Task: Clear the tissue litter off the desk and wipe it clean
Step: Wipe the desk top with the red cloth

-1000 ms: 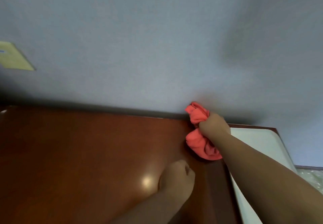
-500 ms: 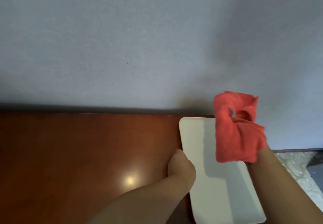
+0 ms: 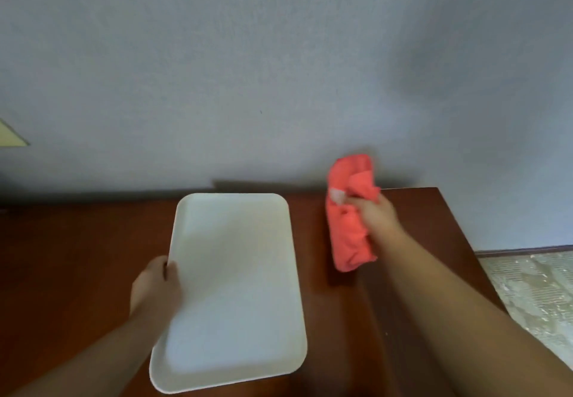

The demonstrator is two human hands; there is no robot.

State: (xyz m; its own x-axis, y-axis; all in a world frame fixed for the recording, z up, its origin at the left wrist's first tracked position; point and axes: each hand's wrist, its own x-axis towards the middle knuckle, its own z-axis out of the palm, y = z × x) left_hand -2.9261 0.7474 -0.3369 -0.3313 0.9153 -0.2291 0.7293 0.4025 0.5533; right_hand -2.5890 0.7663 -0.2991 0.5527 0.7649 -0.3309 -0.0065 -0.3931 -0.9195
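A white rectangular tray (image 3: 235,288) lies on the reddish-brown desk (image 3: 77,266), near its middle. My left hand (image 3: 156,285) grips the tray's left rim, thumb over the edge. To the right, my right hand (image 3: 376,215) is closed around a bunched coral-red cloth (image 3: 348,241), which hangs down onto the desk close to the back wall. No tissue litter shows anywhere in view.
A pale blue-grey wall (image 3: 279,71) rises straight behind the desk. The desk's right edge (image 3: 459,226) drops to a light patterned floor (image 3: 533,291). A yellowish paper (image 3: 11,136) sticks to the wall at far left.
The tray has slid left across the desk, from the right edge to the middle, with my left hand on its rim. The cloth hand has come down to the desk right of the tray.
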